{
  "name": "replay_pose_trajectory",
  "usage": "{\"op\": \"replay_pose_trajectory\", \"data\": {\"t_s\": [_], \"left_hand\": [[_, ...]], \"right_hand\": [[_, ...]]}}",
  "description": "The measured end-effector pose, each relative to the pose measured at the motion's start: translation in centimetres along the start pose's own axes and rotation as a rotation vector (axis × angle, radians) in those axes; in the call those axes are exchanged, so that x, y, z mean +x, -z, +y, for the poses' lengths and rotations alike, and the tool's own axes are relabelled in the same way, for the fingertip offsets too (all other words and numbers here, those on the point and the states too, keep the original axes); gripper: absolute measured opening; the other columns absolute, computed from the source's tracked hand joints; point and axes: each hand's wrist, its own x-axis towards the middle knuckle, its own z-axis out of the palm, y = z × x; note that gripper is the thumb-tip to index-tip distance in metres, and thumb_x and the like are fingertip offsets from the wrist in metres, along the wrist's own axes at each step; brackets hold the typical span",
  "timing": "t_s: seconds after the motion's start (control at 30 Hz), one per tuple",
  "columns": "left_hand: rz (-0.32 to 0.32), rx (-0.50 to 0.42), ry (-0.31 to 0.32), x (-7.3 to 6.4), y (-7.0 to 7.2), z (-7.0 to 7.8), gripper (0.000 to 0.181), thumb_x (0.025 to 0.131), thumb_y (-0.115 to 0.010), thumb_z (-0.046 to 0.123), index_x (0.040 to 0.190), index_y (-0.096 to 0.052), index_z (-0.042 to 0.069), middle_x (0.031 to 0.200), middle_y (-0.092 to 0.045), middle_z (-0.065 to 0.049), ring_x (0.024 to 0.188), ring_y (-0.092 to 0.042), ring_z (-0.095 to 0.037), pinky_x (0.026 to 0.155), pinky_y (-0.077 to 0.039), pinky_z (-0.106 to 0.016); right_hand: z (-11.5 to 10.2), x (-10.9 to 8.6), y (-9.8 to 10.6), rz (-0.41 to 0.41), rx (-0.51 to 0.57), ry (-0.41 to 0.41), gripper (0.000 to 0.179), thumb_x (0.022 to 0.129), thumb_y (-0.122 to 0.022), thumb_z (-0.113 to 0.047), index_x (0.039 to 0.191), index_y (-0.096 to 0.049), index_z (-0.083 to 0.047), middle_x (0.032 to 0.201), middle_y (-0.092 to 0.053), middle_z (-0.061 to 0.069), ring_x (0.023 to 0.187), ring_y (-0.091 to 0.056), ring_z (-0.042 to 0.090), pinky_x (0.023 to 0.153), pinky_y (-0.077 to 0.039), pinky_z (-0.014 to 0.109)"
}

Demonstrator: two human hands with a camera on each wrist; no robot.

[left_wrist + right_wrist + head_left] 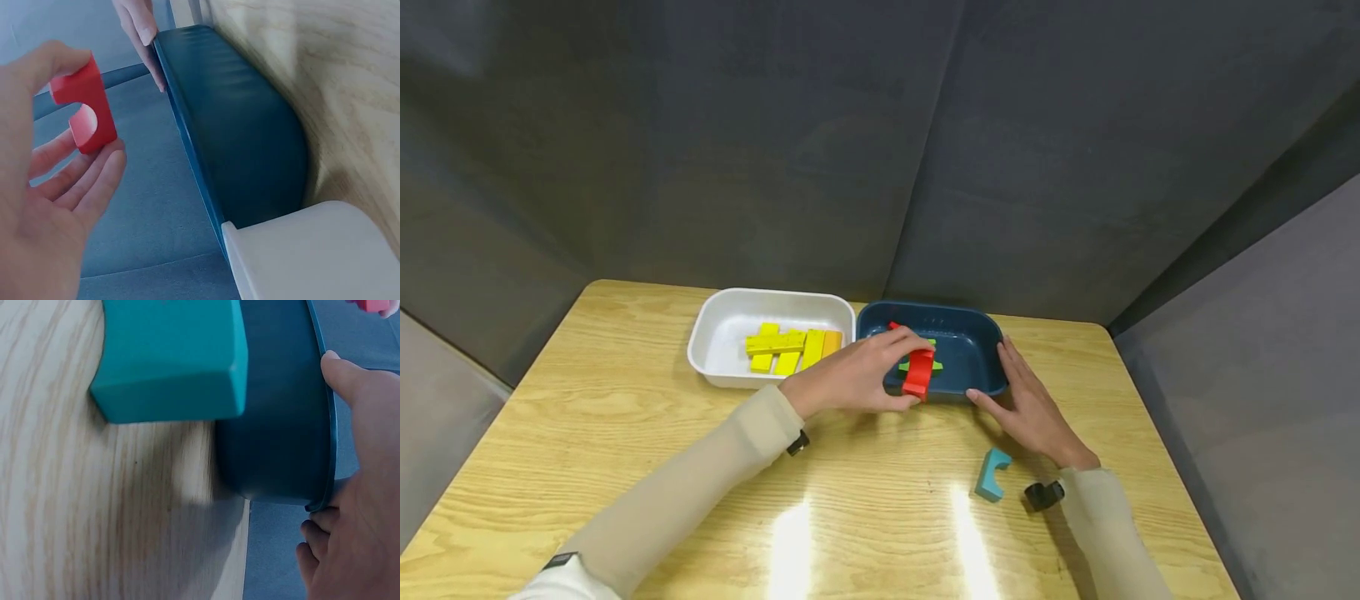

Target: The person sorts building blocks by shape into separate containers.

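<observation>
Between thumb and fingertips, my left hand (863, 372) pinches a red arch-shaped block (918, 372) over the front edge of a dark blue bin (973, 354). The left wrist view shows the block's (100, 106) rounded cutout. My right hand (1037, 412) holds the bin's right front corner, thumb on the front rim and fingers along the right end. Inside the bin lie green pieces (937, 366) and a bit of red (893, 325), partly hidden by my left hand. A teal block (988, 477) with a curved notch lies on the table near my right wrist.
A white bin (718, 350) adjoins the dark blue one on the left and holds several yellow blocks (775, 342). Both stand at the back of the wooden table (647, 417). Dark fabric (760, 167) hangs behind it.
</observation>
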Motion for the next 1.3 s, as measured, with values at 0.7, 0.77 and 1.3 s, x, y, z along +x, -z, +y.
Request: {"op": "replay_pose_trajectory", "data": {"t_s": [0.7, 0.77, 1.3], "left_hand": [[-0.017, 0.021, 0.201, 1.7, 0.3, -2.0, 0.07, 0.095, -0.084, 0.027, 0.155, -0.051, 0.011, 0.148, -0.055, -0.008, 0.113, -0.062, -0.021, 0.093, -0.06, -0.029], [-0.023, 0.028, 0.21, 1.6, 0.2, -2.3, 0.07, 0.094, -0.084, 0.025, 0.154, -0.052, 0.01, 0.148, -0.056, -0.009, 0.112, -0.062, -0.022, 0.093, -0.06, -0.031], [-0.091, 0.056, 0.256, 1.3, -0.4, -3.5, 0.07, 0.095, -0.085, 0.025, 0.155, -0.053, 0.007, 0.148, -0.057, -0.012, 0.106, -0.065, -0.024, 0.095, -0.06, -0.033]], "right_hand": [[0.1, -0.2, -0.1, -0.002, 0.004, -0.013, 0.105, 0.103, -0.062, -0.063, 0.174, -0.004, -0.011, 0.181, 0.005, 0.003, 0.164, -0.009, 0.044, 0.125, -0.017, 0.075], [0.1, -0.2, -0.1, -0.002, 0.005, -0.011, 0.105, 0.103, -0.062, -0.063, 0.174, -0.004, -0.011, 0.181, 0.006, 0.002, 0.164, -0.009, 0.044, 0.125, -0.017, 0.074], [0.2, -0.5, 0.0, 0.005, 0.005, 0.003, 0.104, 0.104, -0.062, -0.061, 0.174, -0.004, -0.01, 0.181, 0.004, 0.006, 0.164, -0.01, 0.044, 0.125, -0.018, 0.075]]}}
